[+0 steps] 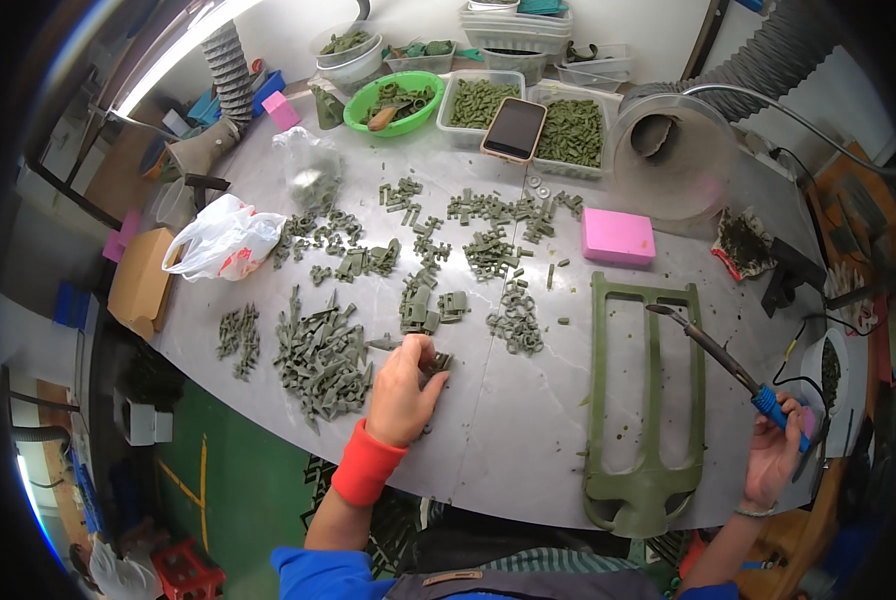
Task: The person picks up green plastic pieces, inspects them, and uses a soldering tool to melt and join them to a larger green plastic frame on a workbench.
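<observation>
My left hand (402, 390), with a red wristband above it, is over the table's near middle. Its fingers curl down and close together among small green parts, and what they pinch is hidden. A small dark green part (442, 362) lies by the thumb, and a pile of pointed green pieces (323, 360) is left of the hand. My right hand (774, 455) grips the blue handle of a soldering iron (771, 402), whose flat tip points up and left. Below that tip a long green slotted frame (653, 482) lies flat near the table's front edge.
Small green parts (493, 255) lie in groups mid-table. A pink block (618, 237) and a fume duct hood (668, 160) stand right. Behind are a green bowl (428, 124), tubs of green pieces (571, 132) and a phone (515, 129). A white plastic bag (230, 238) sits left.
</observation>
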Demonstrator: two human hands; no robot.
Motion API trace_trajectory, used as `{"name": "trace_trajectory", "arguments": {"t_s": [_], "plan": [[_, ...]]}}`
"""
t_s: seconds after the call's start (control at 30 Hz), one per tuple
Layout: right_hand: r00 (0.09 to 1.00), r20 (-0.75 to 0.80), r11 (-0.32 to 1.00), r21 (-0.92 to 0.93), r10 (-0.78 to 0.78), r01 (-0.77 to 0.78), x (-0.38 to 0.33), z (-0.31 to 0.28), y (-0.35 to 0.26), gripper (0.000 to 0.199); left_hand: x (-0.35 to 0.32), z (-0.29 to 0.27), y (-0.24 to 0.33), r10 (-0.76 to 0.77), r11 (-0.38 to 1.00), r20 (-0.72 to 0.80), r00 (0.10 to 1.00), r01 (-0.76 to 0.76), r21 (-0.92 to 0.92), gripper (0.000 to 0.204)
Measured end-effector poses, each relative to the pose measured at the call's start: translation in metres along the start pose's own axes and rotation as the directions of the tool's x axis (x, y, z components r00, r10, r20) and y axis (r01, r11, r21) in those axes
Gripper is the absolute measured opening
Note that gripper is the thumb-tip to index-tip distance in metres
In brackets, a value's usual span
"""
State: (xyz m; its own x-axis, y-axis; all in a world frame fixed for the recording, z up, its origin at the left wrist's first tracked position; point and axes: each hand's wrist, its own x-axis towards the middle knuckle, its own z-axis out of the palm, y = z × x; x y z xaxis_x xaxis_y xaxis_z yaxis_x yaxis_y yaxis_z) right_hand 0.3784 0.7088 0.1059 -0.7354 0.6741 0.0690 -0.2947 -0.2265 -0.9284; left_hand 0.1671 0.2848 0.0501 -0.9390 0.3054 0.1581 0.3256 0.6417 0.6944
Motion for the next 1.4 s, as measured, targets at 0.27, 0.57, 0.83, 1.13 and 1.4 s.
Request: {"name": "trace_trajectory", "arguments": {"t_s": [0.27, 0.57, 0.83, 1.13, 1.4], "plan": [[0.999, 0.032, 1.000, 0.008, -0.005, 0.005, 0.000, 0.002, 0.000, 0.016, -0.005, -0.001, 0.013, 0.146, 0.984, -0.163, 0.976, -0.160, -0.076, 0.040], [1.000, 0.004, 0.999, -0.033, -0.002, 0.003, 0.000, -0.001, -0.006, 0.018, 0.005, -0.009, 0.013, -0.191, 0.960, 0.172, 0.966, 0.220, -0.171, 0.042], [0.998, 0.065, 1.000, -0.004, -0.001, 0.001, 0.004, 0.004, -0.004, 0.017, 0.051, 0.040, 0.053, 0.367, 0.930, 0.087, 0.926, -0.367, -0.017, 0.032], [0.952, 0.305, 0.963, -0.257, 0.000, 0.082, 0.013, 0.030, -0.028, 0.015, 0.102, 0.094, 0.039, 0.470, 0.879, 0.210, 0.857, -0.477, -0.018, 0.018], [0.902, 0.431, 0.917, -0.367, 0.016, 0.159, 0.037, 0.057, -0.028, 0.011, 0.101, 0.089, 0.053, 0.412, 0.907, 0.270, 0.870, -0.420, -0.033, 0.018]]}}
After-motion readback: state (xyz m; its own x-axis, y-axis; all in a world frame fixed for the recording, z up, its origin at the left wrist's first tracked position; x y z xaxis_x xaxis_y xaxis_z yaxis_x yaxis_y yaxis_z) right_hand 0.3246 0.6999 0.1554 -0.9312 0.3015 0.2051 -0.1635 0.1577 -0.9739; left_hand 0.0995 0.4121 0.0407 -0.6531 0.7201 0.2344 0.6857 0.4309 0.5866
